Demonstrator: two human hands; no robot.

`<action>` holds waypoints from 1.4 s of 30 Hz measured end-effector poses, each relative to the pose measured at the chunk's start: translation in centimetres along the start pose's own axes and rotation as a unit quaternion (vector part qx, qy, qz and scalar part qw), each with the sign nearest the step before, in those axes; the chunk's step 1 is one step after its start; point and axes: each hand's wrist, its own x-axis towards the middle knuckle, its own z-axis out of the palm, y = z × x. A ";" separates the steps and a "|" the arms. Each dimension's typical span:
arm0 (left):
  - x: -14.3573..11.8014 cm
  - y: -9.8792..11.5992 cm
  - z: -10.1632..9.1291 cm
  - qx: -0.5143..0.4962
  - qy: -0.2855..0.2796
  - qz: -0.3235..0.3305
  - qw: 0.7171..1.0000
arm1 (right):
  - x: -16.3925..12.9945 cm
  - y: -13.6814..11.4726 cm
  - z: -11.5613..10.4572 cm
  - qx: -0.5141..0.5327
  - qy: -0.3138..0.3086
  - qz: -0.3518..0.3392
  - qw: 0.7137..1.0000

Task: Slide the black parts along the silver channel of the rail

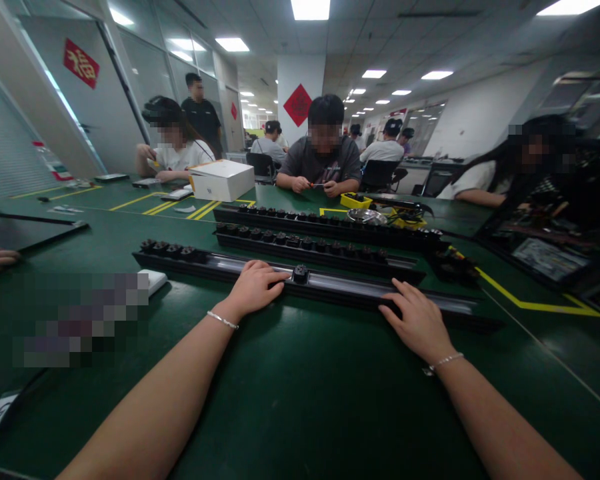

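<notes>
Across the table in front of me lies a long black channel (350,283) with a shiny strip inside. A small black round-topped module (301,273), perhaps a socket, sits in it near the middle. My left hand (257,285) rests over the channel, fingers stretched, with a fingertip at the module's left side. Farther right, my right hand (420,317) lies with spread fingers on the channel's near edge and holds nothing. Several similar black modules (167,249) stand in a row at the channel's left end.
Behind it lie a second black channel (310,247) and a third (280,217), both carrying rows of modules. Beyond are a white box (223,180) and a yellow tray (356,200). A white device (153,281) lies left. Several people sit around the green table (300,387).
</notes>
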 end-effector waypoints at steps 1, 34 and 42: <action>0.0 0.0 0.0 -0.002 -0.002 0.001 1.000 | 0.0 0.0 0.0 -0.001 0.000 0.001 1.000; 0.1 0.1 0.1 0.012 -0.022 0.034 0.999 | 0.0 0.1 0.1 -0.010 0.006 -0.006 1.000; 0.1 -0.1 0.2 0.018 -0.025 0.046 0.998 | 0.0 -0.8 0.0 -0.014 0.019 -0.011 1.000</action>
